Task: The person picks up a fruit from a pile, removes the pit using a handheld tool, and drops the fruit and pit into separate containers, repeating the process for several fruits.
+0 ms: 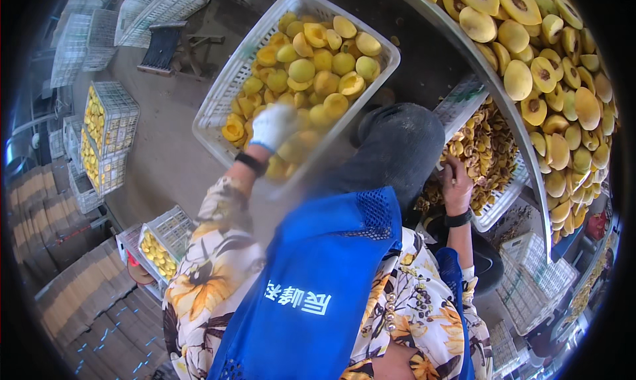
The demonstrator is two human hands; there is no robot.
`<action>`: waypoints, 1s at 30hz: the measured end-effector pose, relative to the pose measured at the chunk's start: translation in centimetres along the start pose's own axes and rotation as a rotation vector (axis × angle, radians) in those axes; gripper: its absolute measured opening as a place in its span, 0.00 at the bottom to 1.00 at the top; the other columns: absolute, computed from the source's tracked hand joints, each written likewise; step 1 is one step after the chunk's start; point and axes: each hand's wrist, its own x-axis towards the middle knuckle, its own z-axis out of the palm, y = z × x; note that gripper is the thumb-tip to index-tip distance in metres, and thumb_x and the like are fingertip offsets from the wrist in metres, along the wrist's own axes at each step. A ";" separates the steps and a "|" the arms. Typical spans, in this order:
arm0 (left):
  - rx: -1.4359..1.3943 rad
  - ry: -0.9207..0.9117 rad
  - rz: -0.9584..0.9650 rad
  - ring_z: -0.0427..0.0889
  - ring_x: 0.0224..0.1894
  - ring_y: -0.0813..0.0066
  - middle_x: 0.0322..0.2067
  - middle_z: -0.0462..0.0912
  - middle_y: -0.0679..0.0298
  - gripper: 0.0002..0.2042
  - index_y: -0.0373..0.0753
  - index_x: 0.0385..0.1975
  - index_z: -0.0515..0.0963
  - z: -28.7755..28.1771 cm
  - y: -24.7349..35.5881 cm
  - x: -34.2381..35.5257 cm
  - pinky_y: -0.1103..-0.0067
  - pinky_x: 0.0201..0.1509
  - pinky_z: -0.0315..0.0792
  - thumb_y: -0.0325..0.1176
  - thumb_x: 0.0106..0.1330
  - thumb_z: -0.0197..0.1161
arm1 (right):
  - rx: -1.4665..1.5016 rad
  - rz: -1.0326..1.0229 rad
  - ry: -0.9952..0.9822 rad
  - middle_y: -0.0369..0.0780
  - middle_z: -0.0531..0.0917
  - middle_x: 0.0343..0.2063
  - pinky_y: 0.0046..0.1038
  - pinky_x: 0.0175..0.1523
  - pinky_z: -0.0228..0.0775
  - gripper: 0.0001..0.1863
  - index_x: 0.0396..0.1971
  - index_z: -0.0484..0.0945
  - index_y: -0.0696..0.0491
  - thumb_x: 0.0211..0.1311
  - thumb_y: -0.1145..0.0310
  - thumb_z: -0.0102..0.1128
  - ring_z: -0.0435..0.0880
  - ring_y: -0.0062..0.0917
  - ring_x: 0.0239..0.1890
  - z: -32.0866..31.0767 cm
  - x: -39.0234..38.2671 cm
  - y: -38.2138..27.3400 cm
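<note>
- Showing as a white blur, my gloved left hand (273, 126) is over the yellow fruit (301, 70) in the open plastic crate (393, 56), toward that crate's near left edge. Whether the hand is wide, narrow or holding a piece, I cannot tell.
- My bare right hand (457, 184) is just outside the left edge of the tabletop (491, 77), beside the brown scraps (493, 141) in the scrap crate (497, 206). The fingers bend in, fairly narrow; I cannot tell whether they pinch anything.
- The crate of fruit stands well left of that edge, beside my knee (404, 138), its mouth upward. I take it to be this close so my left hand gets to the fruit without my turning.
- The scrap crate sits below the tabletop's left edge, probably so that bits coming over the rim land inside it.
- Cut fruit (543, 75) is heaped on the tabletop right up to that edge, where the curved metal rim seems to keep pieces from rolling off.
- My glove likely keeps wet fruit off the skin; the other hand is bare, perhaps for a finer feel.
- Farther left, filled crates (103, 131) are stacked on the floor (165, 108), one on another, presumably to save room.
</note>
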 end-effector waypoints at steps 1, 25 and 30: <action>-0.016 0.174 0.001 0.77 0.31 0.56 0.31 0.77 0.59 0.14 0.44 0.33 0.75 -0.4 0.4 2.3 0.67 0.35 0.71 0.46 0.52 0.58 | -0.012 -0.070 -0.001 0.47 0.79 0.32 0.29 0.38 0.71 0.10 0.38 0.74 0.56 0.54 0.75 0.51 0.80 0.37 0.33 0.2 0.1 -0.5; 0.238 0.488 0.176 0.56 0.60 0.57 0.57 0.59 0.56 0.22 0.41 0.52 0.64 4.3 0.0 22.8 0.57 0.58 0.54 0.40 0.56 0.50 | -0.051 -0.023 -0.238 0.47 0.79 0.26 0.27 0.32 0.70 0.09 0.34 0.73 0.58 0.52 0.80 0.50 0.80 0.37 0.27 -0.3 2.3 -2.7; 0.360 0.444 0.076 0.54 0.61 0.53 0.58 0.59 0.56 0.21 0.39 0.49 0.66 3.4 2.4 25.1 0.56 0.60 0.49 0.40 0.56 0.49 | -0.003 0.040 -0.264 0.49 0.76 0.23 0.33 0.30 0.68 0.09 0.33 0.73 0.58 0.50 0.79 0.49 0.77 0.42 0.25 0.6 2.1 -2.1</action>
